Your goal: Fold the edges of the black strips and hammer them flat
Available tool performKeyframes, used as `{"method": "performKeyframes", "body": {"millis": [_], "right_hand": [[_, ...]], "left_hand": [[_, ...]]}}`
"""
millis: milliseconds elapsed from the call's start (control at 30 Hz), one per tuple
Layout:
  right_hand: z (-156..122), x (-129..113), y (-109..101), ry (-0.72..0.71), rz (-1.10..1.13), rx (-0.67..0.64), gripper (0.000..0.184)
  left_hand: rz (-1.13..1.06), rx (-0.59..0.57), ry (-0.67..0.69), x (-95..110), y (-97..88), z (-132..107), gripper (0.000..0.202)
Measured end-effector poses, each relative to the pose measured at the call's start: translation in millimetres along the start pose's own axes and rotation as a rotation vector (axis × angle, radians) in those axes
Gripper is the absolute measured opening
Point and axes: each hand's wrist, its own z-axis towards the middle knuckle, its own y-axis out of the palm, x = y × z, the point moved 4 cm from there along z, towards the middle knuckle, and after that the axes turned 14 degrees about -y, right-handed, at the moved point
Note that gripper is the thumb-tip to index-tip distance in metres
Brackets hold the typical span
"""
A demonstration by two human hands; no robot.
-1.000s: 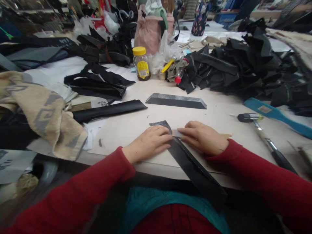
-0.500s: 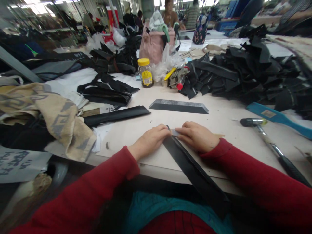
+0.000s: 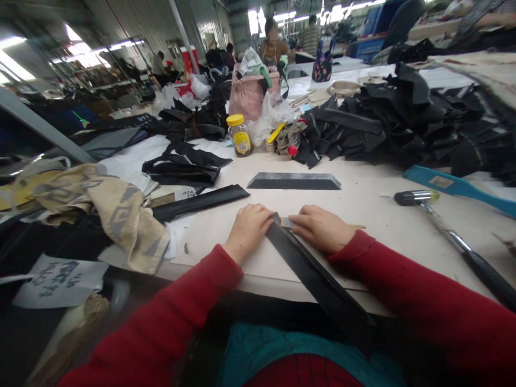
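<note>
A long black strip (image 3: 310,274) of leather-like material runs from my hands down over the table's front edge toward my lap, with a fold along its right side. My left hand (image 3: 250,228) is closed on its far end, fingers pinching the tip against the table. My right hand (image 3: 320,228) is closed round a thin flat tool (image 3: 287,222), whose pale flat end touches the strip near that tip; a wooden-looking end shows behind the palm. Beyond my hands lies another black strip (image 3: 294,184) with a greyish upper band and slanted ends.
A rubber-headed hammer (image 3: 433,212) and a blue plastic strip (image 3: 459,188) lie at right. Black pieces (image 3: 363,123) are heaped behind. A yellow-lidded jar (image 3: 239,137) and pink bag (image 3: 250,97) stand at the back. Left lie a rolled black piece (image 3: 201,203) and patterned cloth (image 3: 113,215).
The camera view has tilted up slightly. The left fingers have shifted slightly back from the strip's tip, showing more of it; the right hand keeps the tool against it.
</note>
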Motion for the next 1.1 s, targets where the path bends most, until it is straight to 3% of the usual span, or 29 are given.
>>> {"method": "performKeyframes", "body": {"millis": [167,467,1100], "right_hand": [[-1.2,-0.4,0.5,0.017,-0.007,-0.003,0.027],[-1.2,1.2,2.1,0.014,-0.009,-0.002,0.030],[10.1,3.9,10.5,-0.001,-0.008,0.085,0.029]], "left_hand": [[0.121,0.046,0.064,8.4,-1.2,-7.0,0.019],[0.292,-0.066,0.235,16.4,-7.0,-7.2,0.023],[0.071,-0.091,0.173,-4.8,-2.2,-3.0,0.018]]}}
